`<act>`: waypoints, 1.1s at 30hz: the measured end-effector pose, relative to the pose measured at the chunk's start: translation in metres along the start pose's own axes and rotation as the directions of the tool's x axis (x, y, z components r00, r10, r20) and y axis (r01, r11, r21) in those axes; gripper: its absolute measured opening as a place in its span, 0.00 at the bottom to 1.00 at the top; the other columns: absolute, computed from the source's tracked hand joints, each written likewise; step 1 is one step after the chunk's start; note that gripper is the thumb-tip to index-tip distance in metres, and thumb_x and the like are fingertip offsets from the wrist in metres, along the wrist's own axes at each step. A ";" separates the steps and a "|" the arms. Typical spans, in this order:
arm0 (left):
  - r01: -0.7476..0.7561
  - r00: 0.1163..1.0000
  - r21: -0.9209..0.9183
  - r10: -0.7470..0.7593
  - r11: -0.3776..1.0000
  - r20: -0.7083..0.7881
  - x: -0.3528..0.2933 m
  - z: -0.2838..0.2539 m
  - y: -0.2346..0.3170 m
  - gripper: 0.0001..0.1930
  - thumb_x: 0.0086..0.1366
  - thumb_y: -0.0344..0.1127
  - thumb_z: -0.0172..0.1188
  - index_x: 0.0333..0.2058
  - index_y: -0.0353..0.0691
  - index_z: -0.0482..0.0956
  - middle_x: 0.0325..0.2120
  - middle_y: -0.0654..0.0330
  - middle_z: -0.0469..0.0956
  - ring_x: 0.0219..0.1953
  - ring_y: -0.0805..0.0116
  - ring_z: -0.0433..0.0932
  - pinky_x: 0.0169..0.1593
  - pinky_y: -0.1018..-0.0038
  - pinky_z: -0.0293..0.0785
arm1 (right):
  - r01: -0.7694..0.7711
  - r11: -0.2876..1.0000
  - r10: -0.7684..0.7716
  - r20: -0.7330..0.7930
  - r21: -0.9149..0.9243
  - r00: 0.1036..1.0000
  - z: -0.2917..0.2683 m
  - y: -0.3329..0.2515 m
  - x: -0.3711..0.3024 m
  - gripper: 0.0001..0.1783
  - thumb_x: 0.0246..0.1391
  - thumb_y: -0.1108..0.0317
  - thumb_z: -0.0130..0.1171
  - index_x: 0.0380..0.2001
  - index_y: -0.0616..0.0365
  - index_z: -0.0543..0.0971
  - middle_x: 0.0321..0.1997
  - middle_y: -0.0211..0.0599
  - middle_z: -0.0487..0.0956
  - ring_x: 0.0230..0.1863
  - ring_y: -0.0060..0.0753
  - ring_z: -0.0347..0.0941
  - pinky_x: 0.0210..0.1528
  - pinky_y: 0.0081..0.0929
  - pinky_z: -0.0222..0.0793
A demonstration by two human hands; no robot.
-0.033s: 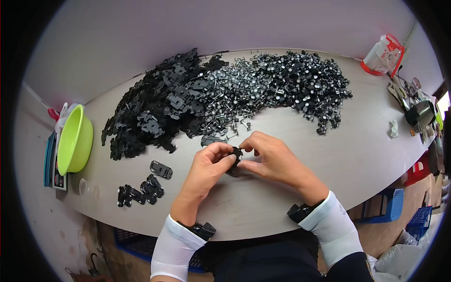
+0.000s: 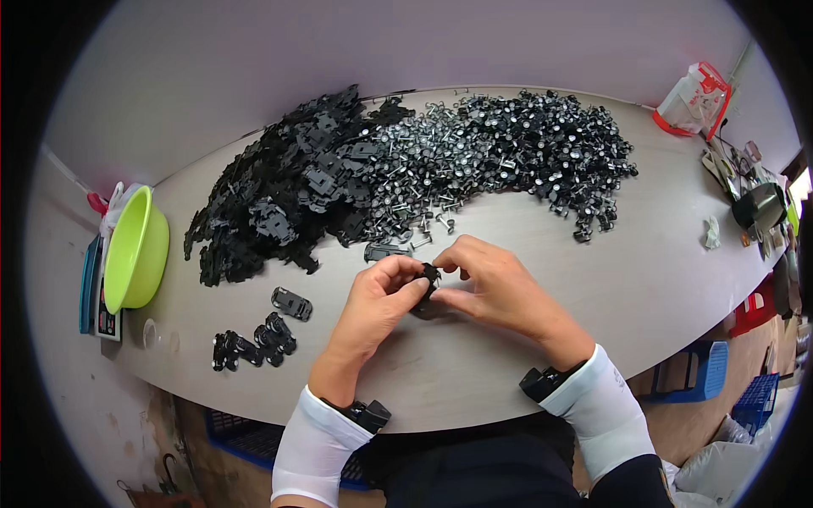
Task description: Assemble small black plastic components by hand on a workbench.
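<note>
Evidently mid-assembly near the bench's (image 2: 508,372) front edge, left hand (image 2: 377,300) and right hand (image 2: 500,288) pinch one black plastic part (image 2: 429,276); seating it needs careful alignment

A long pale wooden table (image 2: 508,372) with a curved front edge stands against a plain lilac-grey wall (image 2: 339,42). The light is even and soft. Under the table sit blue plastic crates (image 2: 716,368); beside them is what may be a red stool (image 2: 749,309), too blurred to tell.
</note>
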State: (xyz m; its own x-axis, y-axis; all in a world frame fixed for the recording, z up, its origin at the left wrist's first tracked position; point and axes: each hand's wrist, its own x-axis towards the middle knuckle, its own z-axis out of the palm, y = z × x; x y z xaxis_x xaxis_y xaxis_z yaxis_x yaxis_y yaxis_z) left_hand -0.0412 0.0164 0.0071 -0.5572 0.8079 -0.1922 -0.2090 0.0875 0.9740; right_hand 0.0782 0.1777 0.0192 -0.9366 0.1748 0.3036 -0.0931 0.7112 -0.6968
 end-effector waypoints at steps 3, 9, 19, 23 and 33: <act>0.000 1.000 0.068 0.000 0.998 -0.001 -0.003 0.002 0.002 0.07 0.65 0.28 0.60 0.41 0.33 0.78 0.31 0.68 0.78 0.33 0.83 0.72 0.37 0.84 0.69 | 0.046 0.998 -0.046 -0.007 -0.046 0.999 0.001 0.000 0.000 0.17 0.44 0.68 0.69 0.37 0.58 0.75 0.36 0.38 0.77 0.40 0.43 0.76 0.40 0.35 0.72; 0.020 0.999 0.045 -0.019 0.999 -0.028 -0.002 -0.007 -0.001 0.05 0.66 0.29 0.59 0.40 0.36 0.78 0.31 0.67 0.78 0.32 0.81 0.75 0.36 0.81 0.75 | 0.075 0.994 -0.081 -0.069 -0.086 0.994 0.002 0.002 0.001 0.17 0.43 0.68 0.70 0.36 0.57 0.76 0.35 0.36 0.77 0.38 0.41 0.76 0.39 0.35 0.72; 0.017 0.984 -0.345 -0.077 0.938 -0.161 0.003 -0.008 0.000 0.06 0.66 0.32 0.61 0.38 0.39 0.73 0.34 0.61 0.81 0.33 0.75 0.79 0.37 0.76 0.79 | 0.118 0.990 -0.130 -0.198 -0.072 0.972 0.007 -0.004 0.001 0.18 0.42 0.68 0.72 0.36 0.59 0.76 0.32 0.38 0.76 0.35 0.42 0.75 0.36 0.34 0.72; 0.001 0.985 -0.376 -0.066 0.927 -0.162 0.004 -0.004 -0.004 0.06 0.66 0.32 0.61 0.37 0.41 0.73 0.33 0.61 0.81 0.33 0.75 0.79 0.38 0.77 0.77 | 0.133 0.980 -0.158 -0.177 -0.149 0.971 0.007 -0.004 0.002 0.18 0.42 0.68 0.71 0.36 0.58 0.75 0.33 0.38 0.75 0.36 0.43 0.74 0.38 0.35 0.71; 0.002 0.988 -0.444 -0.070 0.896 -0.137 0.003 -0.003 -0.013 0.03 0.66 0.29 0.60 0.35 0.41 0.74 0.33 0.62 0.81 0.32 0.76 0.77 0.40 0.79 0.73 | 0.111 0.989 -0.124 -0.144 -0.094 0.982 0.015 0.001 0.003 0.16 0.45 0.70 0.69 0.35 0.59 0.74 0.34 0.40 0.75 0.36 0.46 0.74 0.38 0.38 0.70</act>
State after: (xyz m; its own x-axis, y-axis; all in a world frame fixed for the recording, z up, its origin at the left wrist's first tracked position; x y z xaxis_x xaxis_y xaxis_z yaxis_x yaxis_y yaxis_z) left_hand -0.0424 0.0165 -0.0068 -0.6458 0.7124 -0.2746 -0.5450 -0.1782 0.8193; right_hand 0.0705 0.1692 0.0095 -0.8592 0.1820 0.4781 -0.1641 0.7871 -0.5946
